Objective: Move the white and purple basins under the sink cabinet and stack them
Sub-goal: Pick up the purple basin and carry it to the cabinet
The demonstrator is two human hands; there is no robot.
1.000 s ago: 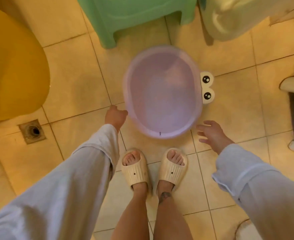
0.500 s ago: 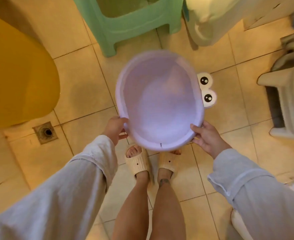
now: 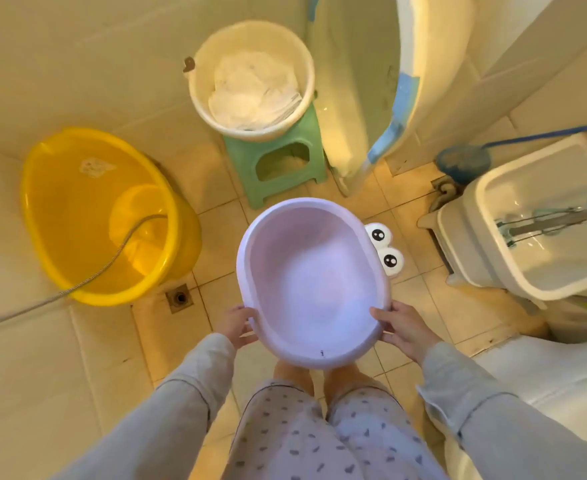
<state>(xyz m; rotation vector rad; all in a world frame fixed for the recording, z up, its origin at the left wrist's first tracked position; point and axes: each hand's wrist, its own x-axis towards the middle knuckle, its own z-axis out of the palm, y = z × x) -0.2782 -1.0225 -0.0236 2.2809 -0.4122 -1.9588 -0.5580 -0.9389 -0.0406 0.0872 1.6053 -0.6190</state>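
Note:
The purple basin [image 3: 314, 282], oval and empty, with two cartoon eyes on its right rim, hangs in the air in front of me above the tiled floor. My left hand [image 3: 236, 326] grips its near-left rim and my right hand [image 3: 402, 329] grips its near-right rim. The white basin [image 3: 250, 39] stands on a green stool [image 3: 278, 164] at the back, with white cloth inside it. The sink [image 3: 541, 220] is at the right; the space below it is mostly hidden.
A large yellow tub [image 3: 101, 216] with a metal hose running into it stands at the left. A floor drain [image 3: 180, 298] lies beside it. A tall white upright object [image 3: 357, 81] leans behind the stool. A blue brush [image 3: 461, 161] rests near the sink.
Both hands reached to the purple basin on the floor, took its rim and lifted it. My view rose, bringing the white basin, yellow tub and sink into sight.

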